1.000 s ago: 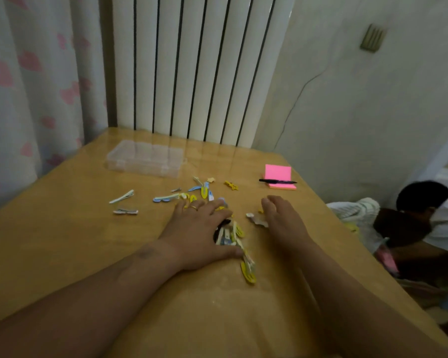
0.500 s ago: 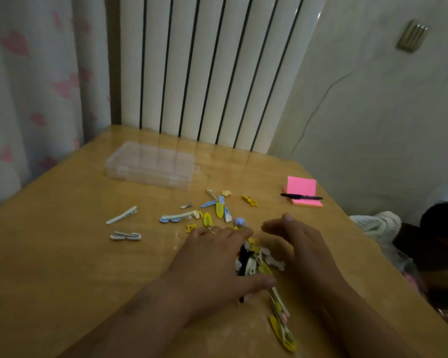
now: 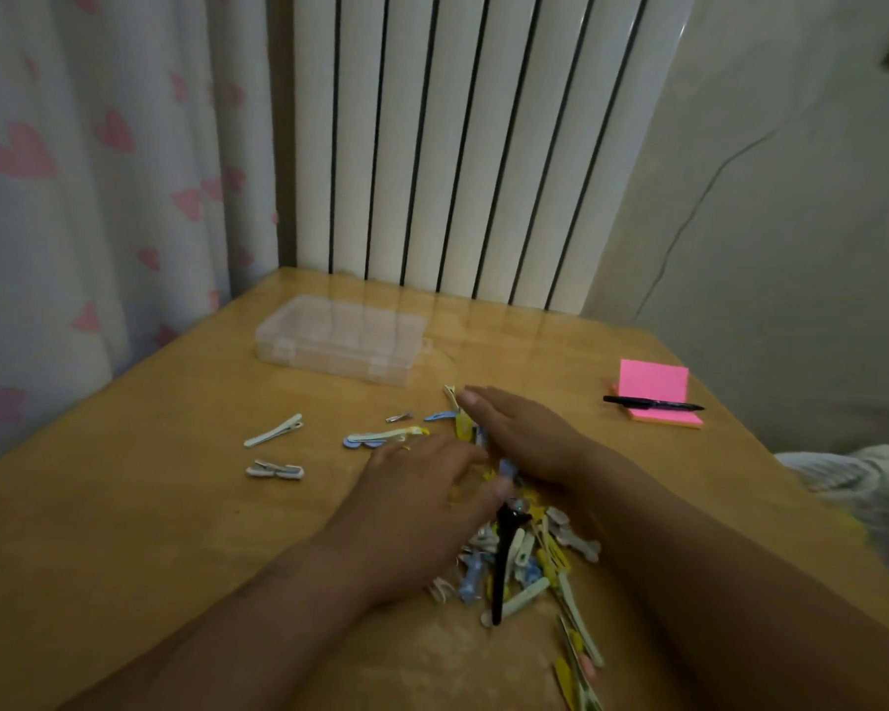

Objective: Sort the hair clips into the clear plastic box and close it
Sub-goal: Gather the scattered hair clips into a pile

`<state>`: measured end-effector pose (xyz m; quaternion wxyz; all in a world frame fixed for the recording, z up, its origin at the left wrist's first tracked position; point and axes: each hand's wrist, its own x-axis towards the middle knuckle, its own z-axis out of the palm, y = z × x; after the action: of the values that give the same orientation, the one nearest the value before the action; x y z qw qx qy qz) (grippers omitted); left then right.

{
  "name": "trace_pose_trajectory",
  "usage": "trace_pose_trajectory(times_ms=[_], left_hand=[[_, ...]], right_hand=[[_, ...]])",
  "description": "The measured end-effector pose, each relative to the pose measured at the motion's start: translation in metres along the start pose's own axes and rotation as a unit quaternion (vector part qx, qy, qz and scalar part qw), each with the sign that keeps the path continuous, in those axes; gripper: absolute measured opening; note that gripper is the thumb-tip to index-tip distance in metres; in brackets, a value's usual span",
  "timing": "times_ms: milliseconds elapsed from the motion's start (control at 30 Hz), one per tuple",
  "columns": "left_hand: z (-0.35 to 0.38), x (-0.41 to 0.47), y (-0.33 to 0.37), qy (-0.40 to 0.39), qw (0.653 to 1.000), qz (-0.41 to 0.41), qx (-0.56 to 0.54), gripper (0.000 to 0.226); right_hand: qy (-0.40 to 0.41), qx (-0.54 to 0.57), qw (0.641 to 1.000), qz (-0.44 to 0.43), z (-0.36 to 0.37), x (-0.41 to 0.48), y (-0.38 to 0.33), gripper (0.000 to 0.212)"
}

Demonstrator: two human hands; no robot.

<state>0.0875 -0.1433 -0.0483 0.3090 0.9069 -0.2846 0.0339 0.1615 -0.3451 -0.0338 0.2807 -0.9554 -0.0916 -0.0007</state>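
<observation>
A heap of hair clips in yellow, blue, white and black lies on the wooden table between my two forearms. My left hand lies flat on the heap's left side, fingers spread. My right hand rests on edge beyond the heap, fingers stretched out over several scattered clips. Loose clips lie further left: a pale long clip, a grey-white clip and a blue-yellow pair. The clear plastic box stands with its lid down at the back, beyond both hands.
A pink sticky-note pad with a black pen across it sits at the right rear. A white radiator and a heart-print curtain stand behind the table. The table's right edge drops off near white cloth.
My right hand has reached forward and left over the scattered clips. Both hands have drawn clips together, and the heap between my arms looks larger. The camera has tilted and moved closer.
</observation>
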Motion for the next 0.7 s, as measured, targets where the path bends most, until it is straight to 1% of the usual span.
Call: trace_pose_trajectory(times_ms=[100,133,200,267,367,433,500,600,700], left_hand=[[-0.003,0.003,-0.001,0.064,0.997,-0.02,-0.029,0.044],[-0.004,0.004,-0.002,0.08,0.996,-0.026,-0.033,0.038],[-0.004,0.005,-0.003,0.095,0.994,-0.035,-0.032,0.036],[-0.004,0.006,-0.005,0.103,0.993,-0.049,-0.018,0.037],[-0.005,0.009,-0.011,0.091,0.989,-0.109,0.025,0.044],[-0.007,0.01,-0.013,0.071,0.986,-0.146,0.044,0.049],[-0.007,0.01,-0.012,0.052,0.99,-0.127,0.02,0.045],[-0.008,0.007,-0.013,0.046,0.991,-0.102,-0.074,0.038],[-0.013,0.008,-0.02,0.094,0.98,-0.118,-0.128,0.04]], right_hand=[[-0.012,0.033,0.999,-0.035,0.002,-0.045,-0.009,0.053],[-0.018,0.034,0.998,-0.052,0.002,-0.061,-0.014,0.05],[-0.032,0.018,0.996,-0.076,0.004,-0.089,-0.023,0.048],[-0.047,0.003,0.996,-0.072,0.006,-0.112,-0.029,0.049],[-0.037,0.071,0.996,-0.036,0.003,-0.131,-0.033,0.049],[0.011,0.084,0.996,-0.014,-0.002,-0.121,-0.033,0.044],[0.045,0.051,0.998,0.009,-0.008,-0.095,-0.032,0.043],[0.036,-0.012,0.999,0.032,-0.01,-0.046,-0.029,0.048],[0.016,-0.043,0.998,0.037,-0.007,-0.003,-0.03,0.054]])
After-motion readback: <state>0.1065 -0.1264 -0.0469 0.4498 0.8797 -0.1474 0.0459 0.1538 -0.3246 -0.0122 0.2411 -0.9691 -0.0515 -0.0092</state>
